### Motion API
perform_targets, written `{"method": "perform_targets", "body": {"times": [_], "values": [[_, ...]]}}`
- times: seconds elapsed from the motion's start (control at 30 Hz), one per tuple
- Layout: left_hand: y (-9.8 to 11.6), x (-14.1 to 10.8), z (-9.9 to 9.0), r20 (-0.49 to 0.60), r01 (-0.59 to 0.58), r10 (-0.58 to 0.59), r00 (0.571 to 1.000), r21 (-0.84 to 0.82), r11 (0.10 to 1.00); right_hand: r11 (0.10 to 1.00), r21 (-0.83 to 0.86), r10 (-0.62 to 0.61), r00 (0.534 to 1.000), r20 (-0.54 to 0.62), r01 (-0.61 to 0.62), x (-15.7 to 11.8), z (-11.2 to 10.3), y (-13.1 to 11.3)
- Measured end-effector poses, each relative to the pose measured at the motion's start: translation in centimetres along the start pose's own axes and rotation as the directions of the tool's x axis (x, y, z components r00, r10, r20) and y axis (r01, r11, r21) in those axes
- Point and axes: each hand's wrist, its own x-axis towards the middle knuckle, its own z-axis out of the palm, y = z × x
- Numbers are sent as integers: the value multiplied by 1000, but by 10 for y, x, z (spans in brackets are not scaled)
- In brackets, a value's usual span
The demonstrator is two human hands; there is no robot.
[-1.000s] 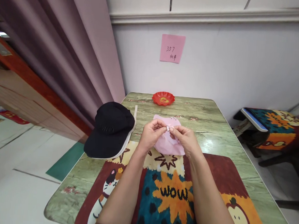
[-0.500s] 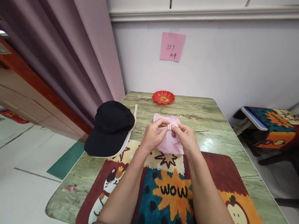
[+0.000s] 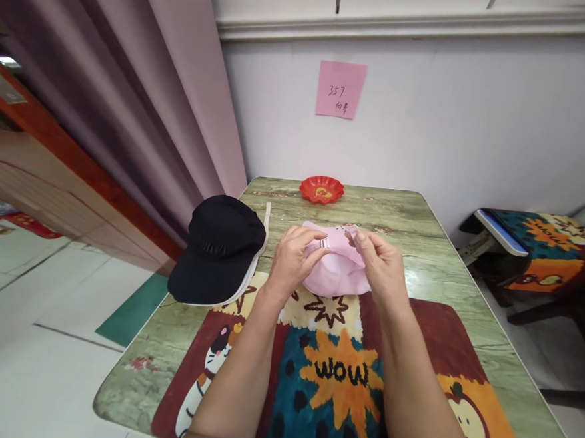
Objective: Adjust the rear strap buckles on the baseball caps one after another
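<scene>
1. Pink cap (image 3: 336, 279) sits on the table (image 3: 130, 394), by the far edge of the patterned mat (image 3: 430, 329), below and between the two hands, which hide part of it.
2. Left hand (image 3: 290, 257) reaches forward from the near left, its back turned up and outward. Its thumb and forefinger pinch a small pale buckle (image 3: 325, 243) over the cap; the other fingers bend in behind, partly hidden.
3. Right hand (image 3: 384, 264) reaches in from the near right. Its thumb and forefinger press together on a small pale strip (image 3: 352, 234); the remaining fingers curl toward the palm and are hard to make out.
4. Both hands are near each other but apart, roughly level, with pink cloth showing in the gap.
5. Both bare forearms stretch over the mat, slanting inward toward the cap.
6. To the left, a black cap (image 3: 224, 231) is on the table, clear of the left hand. A red dish (image 3: 322, 190) stands beyond the pink cap, near the table's far edge.
</scene>
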Motion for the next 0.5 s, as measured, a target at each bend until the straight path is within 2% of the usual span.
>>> {"method": "perform_targets", "body": {"times": [0.07,0.2,0.37,0.5], "values": [[-1,0,-3,3,53,-53,999,-61,997,999,-27,-26,999,-35,25,-1,-4,-7],[-5,0,-4,33,156,-153,988,-224,962,999,19,31,999,-44,-30,0,-7,-10],[-7,0,-2,64,239,-233,970,-394,888,997,-10,71,997,43,-71,1,-3,-3],[-4,-1,3,61,232,-228,972,-431,872,997,5,80,992,95,-81,-2,5,-1]]}}
